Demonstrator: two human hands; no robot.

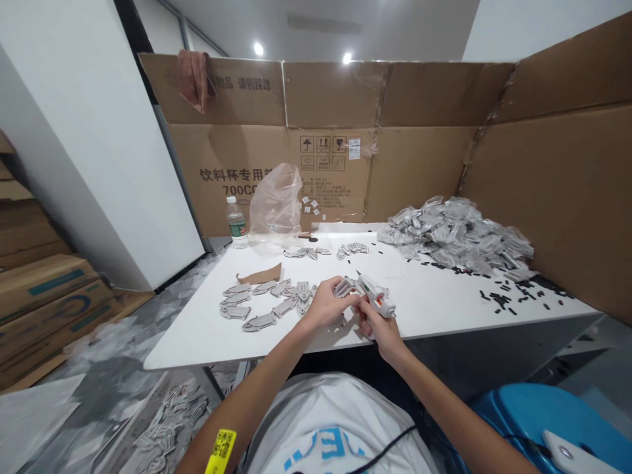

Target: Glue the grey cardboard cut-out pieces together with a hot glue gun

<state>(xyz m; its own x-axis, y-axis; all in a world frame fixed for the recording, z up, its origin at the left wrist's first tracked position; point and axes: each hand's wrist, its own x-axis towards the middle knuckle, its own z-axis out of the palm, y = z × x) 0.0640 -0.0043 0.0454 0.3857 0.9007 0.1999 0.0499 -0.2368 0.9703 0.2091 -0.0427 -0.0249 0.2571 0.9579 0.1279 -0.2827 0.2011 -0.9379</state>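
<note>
My left hand (326, 301) is closed on a small grey plastic part (344, 286) near the front of the white table. Close against it, my right hand (379, 324) grips a white handheld tool (376, 293) with a dark pointed tip and green and red spots; its exact kind is unclear. The tip points away from me, beside the grey part. Fingers partly hide both things. To the left of my hands lie several similar fish-shaped grey parts (260, 322), some overlapping. Two small groups of grey parts (352, 249) sit farther back.
A large heap of bagged grey parts (457, 230) fills the right rear, with small black pieces (503, 299) scattered before it. A water bottle (237, 220), a clear plastic bag (277, 197) and a cardboard scrap (261, 274) are at left. Tall cardboard walls (419, 164) enclose the back.
</note>
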